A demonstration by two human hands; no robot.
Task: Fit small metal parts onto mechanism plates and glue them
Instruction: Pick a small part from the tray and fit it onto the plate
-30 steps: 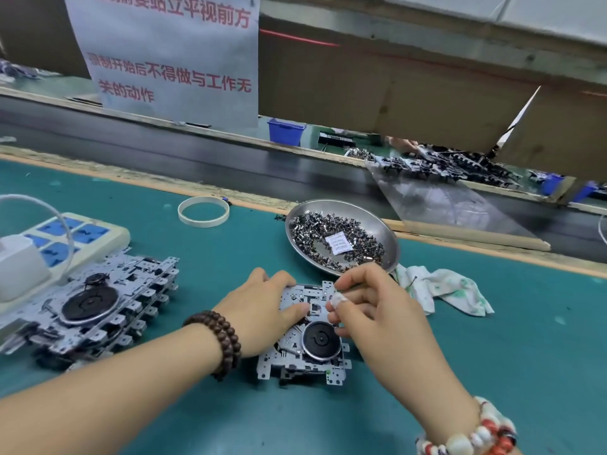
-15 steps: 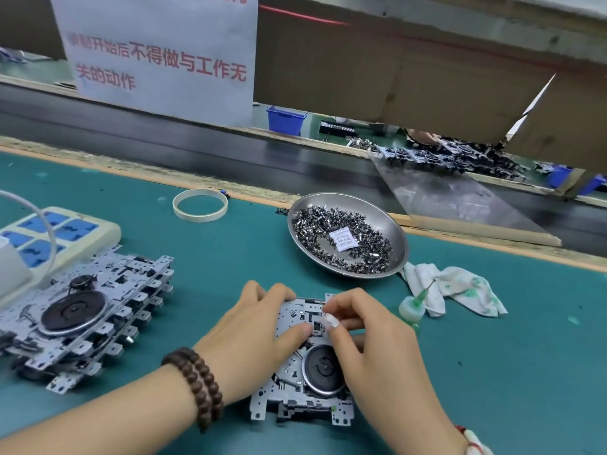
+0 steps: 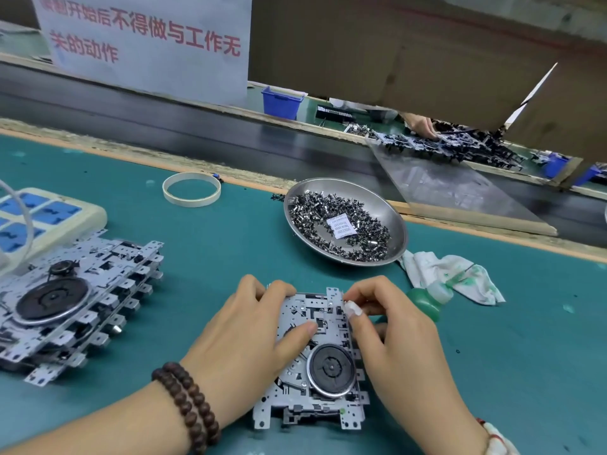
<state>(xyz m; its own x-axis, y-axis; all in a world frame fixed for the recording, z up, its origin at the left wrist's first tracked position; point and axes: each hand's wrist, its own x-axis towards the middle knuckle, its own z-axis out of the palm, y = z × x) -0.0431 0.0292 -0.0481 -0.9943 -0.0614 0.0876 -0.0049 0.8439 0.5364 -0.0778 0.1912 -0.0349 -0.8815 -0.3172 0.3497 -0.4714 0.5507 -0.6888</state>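
Since the earlier frames the right hand [image 3: 399, 336] has slid from the middle of the grey stamped-metal mechanism plate with its black flywheel disc [image 3: 317, 362] out to the plate's far right edge, and the camera has drawn closer. The plate lies flat on the teal bench mat [image 3: 213, 257] between both hands, nearest the person. The left hand [image 3: 244, 336], with a dark wooden bead bracelet [image 3: 187, 405] at its wrist, lies over the plate's left side with fingers curled round the far corner and the thumb pressing on the face, probably to stop it shifting. The right hand's fingers are bent, and its taped fingertip [image 3: 353, 308] pinches at the plate's edge; whether a small part sits between them cannot be told. It looks like a seating step, with glue to follow.

Just right of that hand a green squeeze bottle [image 3: 427, 300] lies on its side against a stained white rag [image 3: 456, 274], handy for the gluing. At the left, a stack of similar metal plates [image 3: 72, 303] sits in front of a cream power strip [image 3: 49, 218]. Beyond the hands, a shallow steel dish [image 3: 394, 224] holding small dark metal parts [image 3: 328, 205] and a white paper slip [image 3: 341, 228] stands within easy reach. A white tape ring [image 3: 191, 189] lies farther back, near the dark conveyor belt [image 3: 197, 126] and the hanging printed sign [image 3: 147, 37].
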